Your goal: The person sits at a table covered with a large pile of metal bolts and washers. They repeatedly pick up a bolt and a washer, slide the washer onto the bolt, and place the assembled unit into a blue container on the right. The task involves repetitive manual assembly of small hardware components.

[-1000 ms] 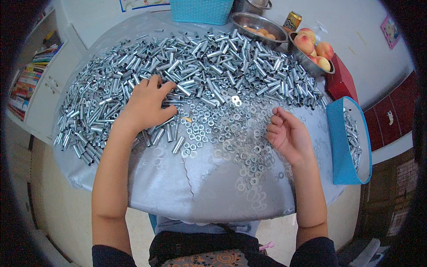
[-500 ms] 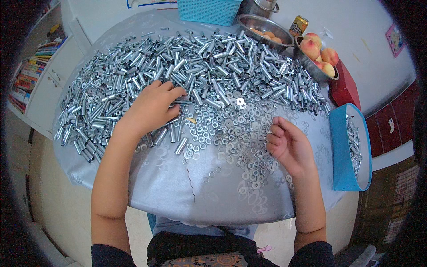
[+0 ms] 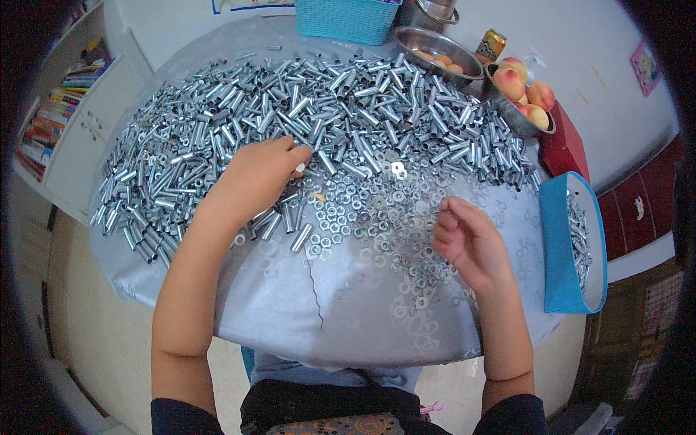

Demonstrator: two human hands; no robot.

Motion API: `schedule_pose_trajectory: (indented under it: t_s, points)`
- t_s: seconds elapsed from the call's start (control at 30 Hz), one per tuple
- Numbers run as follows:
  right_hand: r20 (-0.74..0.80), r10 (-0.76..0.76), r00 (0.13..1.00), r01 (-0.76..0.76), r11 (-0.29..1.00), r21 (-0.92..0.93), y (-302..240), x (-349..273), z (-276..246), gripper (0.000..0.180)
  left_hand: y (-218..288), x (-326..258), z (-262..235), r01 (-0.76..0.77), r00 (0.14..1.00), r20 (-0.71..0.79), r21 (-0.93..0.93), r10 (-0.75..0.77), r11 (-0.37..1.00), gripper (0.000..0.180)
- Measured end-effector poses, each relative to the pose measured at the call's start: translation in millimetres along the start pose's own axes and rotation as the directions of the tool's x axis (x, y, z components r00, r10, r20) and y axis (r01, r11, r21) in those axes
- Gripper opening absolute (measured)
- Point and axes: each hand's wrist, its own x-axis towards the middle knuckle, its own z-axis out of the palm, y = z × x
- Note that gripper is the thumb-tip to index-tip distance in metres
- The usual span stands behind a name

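My left hand (image 3: 262, 174) is over the front edge of a wide heap of short silver metal tubes (image 3: 319, 109). Its thumb and fingers are pinched together on a small shiny washer (image 3: 300, 167). To the right, my right hand (image 3: 473, 243) hovers above the tabletop with fingers curled in against the thumb; anything inside them is hidden. Between the hands, hex nuts (image 3: 335, 217) lie close together, and flat washers (image 3: 402, 254) spread toward the near edge. One tube (image 3: 301, 238) lies apart in front of the nuts.
A blue fabric box (image 3: 565, 250) holding small metal fasteners stands at the table's right edge. Behind the heap are a blue basket (image 3: 344, 20), a steel bowl of eggs (image 3: 406, 45), a bowl of peaches (image 3: 540, 94), a can (image 3: 491, 45) and a red box (image 3: 567, 148).
My left hand has drawn its spread fingers together, and a washer now shows at their tips. My right hand stays nearly in place, its fingers curled slightly tighter.
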Motion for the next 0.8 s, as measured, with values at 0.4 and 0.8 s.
schedule_pose_trajectory:
  t_s: [0.4,0.8]
  points:
    - [0.006,-0.138,0.990,0.124,0.866,-0.484,6.6,1.5,4.1,0.016,7.0,3.7,-6.6,-0.102,0.982,-0.158,0.000,0.101,0.995,0.014]
    - [0.184,-0.284,0.941,0.338,0.758,-0.558,19.4,-4.6,16.1,0.032,82.1,-3.3,-0.3,0.224,0.969,0.228,-0.973,0.096,0.057,0.021]
